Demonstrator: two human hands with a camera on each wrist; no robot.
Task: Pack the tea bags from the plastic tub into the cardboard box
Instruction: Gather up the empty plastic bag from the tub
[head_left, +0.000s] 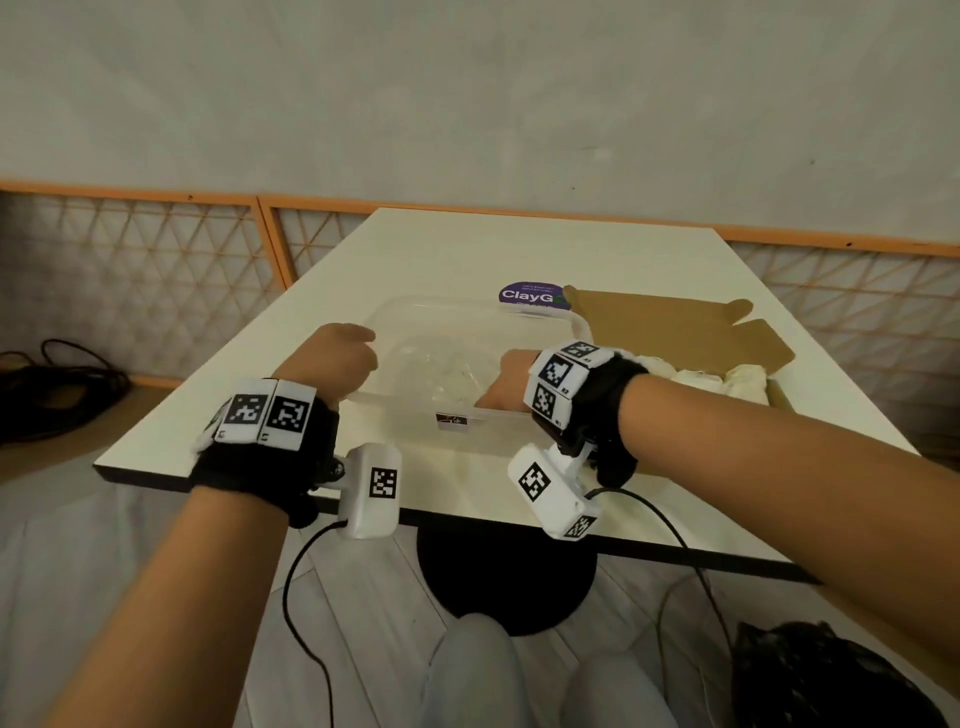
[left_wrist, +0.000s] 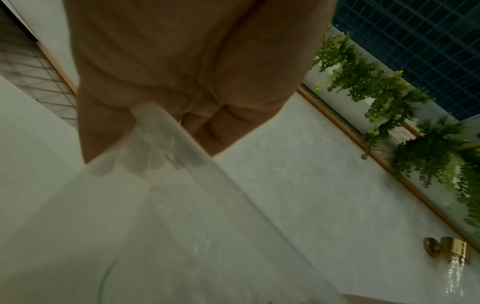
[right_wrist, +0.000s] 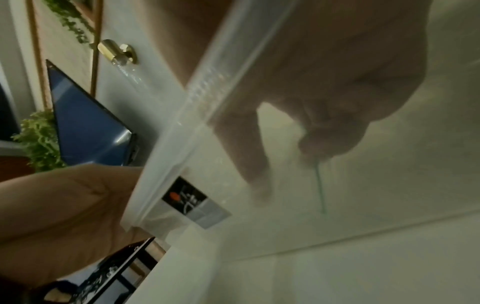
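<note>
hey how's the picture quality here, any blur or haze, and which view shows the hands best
Head view: sharpest, evenly lit, edges bent by the wide lens; left hand grips the plastic tub rim, right hand is inside it. Left wrist view: dim and blurred, fingers show hazily through the tub wall. Right wrist view: soft, the hand milky behind plastic, pinching a thin green string.

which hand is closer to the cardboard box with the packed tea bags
Right. The right hand is inside the plastic tub at its end next to the cardboard box. The left hand grips the tub's far-side rim, away from the box.
</note>
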